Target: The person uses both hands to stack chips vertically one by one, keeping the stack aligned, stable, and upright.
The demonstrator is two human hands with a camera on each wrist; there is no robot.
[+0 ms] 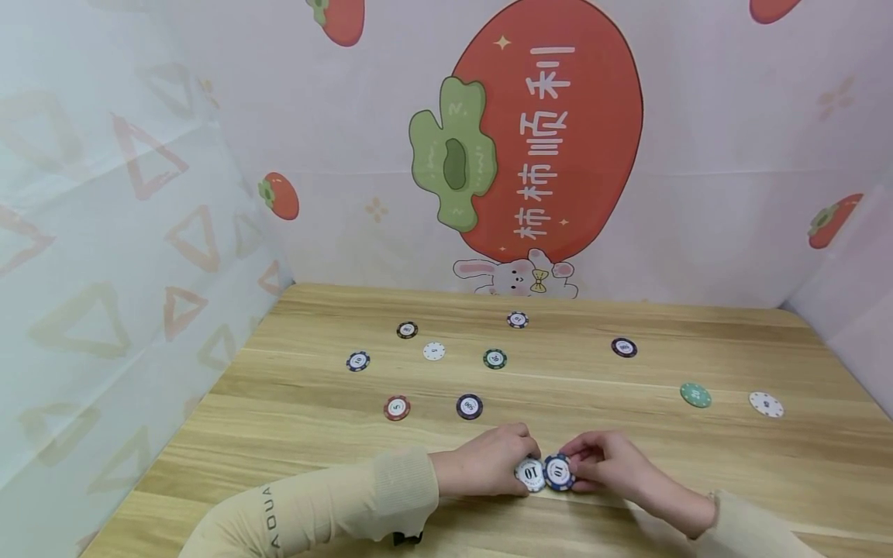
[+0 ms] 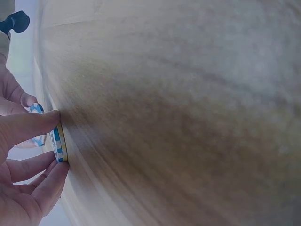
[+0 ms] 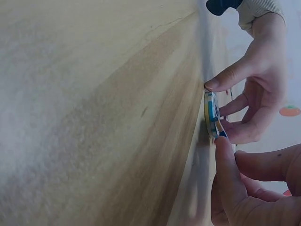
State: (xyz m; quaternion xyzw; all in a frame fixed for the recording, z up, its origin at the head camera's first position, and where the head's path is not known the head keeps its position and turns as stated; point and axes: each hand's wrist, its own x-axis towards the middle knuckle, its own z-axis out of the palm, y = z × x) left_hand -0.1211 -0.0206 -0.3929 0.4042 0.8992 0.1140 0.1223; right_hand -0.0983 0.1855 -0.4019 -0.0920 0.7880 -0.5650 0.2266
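Near the front of the table, my left hand [image 1: 491, 463] grips a small poker chip stack [image 1: 531, 474] by its edges, a white-faced 10 chip on top. The left wrist view shows blue-and-white and yellow edges layered in this stack [image 2: 59, 143], low on the table. Just to its right, my right hand [image 1: 614, 467] pinches a blue poker chip [image 1: 560, 472] marked 10, between thumb and fingers. In the right wrist view this chip [image 3: 221, 130] is tilted against the stack's edge, mostly hidden by the right fingertips [image 3: 225, 148].
Single chips lie about the wooden table [image 1: 558, 380]: a red chip [image 1: 397, 408], a dark 500 chip [image 1: 470, 406], a green chip [image 1: 495, 358], a blue chip [image 1: 359, 361], and several more behind. A light green chip [image 1: 696, 395] and a white chip [image 1: 767, 404] lie right.
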